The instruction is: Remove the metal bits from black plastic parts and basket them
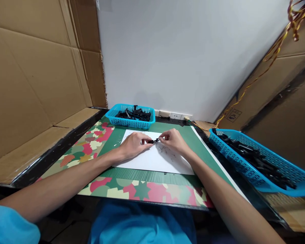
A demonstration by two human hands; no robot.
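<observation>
Over a white sheet [147,161], my left hand [134,145] pinches a small black plastic part [155,140] between thumb and fingertips. My right hand [174,139] meets the part's right end with its thumb and forefinger pressed together. Whether those right fingers hold the part itself or a tiny piece at its end is too small to tell. Several tiny dark bits [167,151] lie scattered on the sheet just below my right hand.
Behind the sheet stands a blue basket [129,122] of black parts; a larger blue basket [263,172] with similar parts is at the right. Cardboard walls [35,67] flank the table. A power strip [176,116] and a twisted yellow cord [246,89] are at the back.
</observation>
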